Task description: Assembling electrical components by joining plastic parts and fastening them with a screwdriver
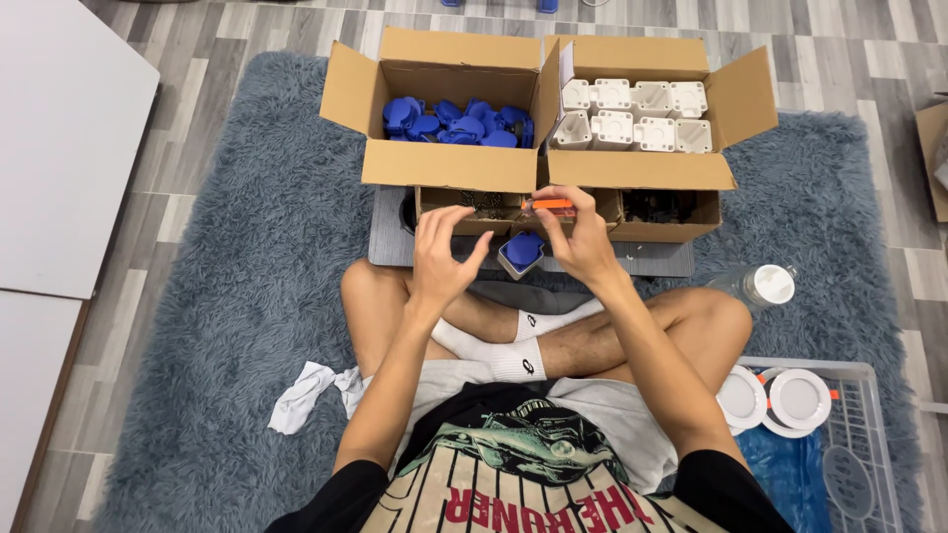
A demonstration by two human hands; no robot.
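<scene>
You are sitting cross-legged on the grey rug, with the box of blue caps at eleven o'clock. Your right hand is pinching the small orange-handled tool near twelve, likely light and rigid. Your left hand is hovering, fingers spread and holding nothing, beside the blue-and-white part, seemingly stiff plastic, best gripped by its edges.

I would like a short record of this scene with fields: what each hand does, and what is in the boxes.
left hand: empty, fingers curled, above the crossed legs
right hand: pinches a small orange tool
between hands: blue-and-white part
left box: blue parts
right box: white parts
floor: grey shaggy rug
right side: clear bottle, wire basket with white round lamps
</scene>
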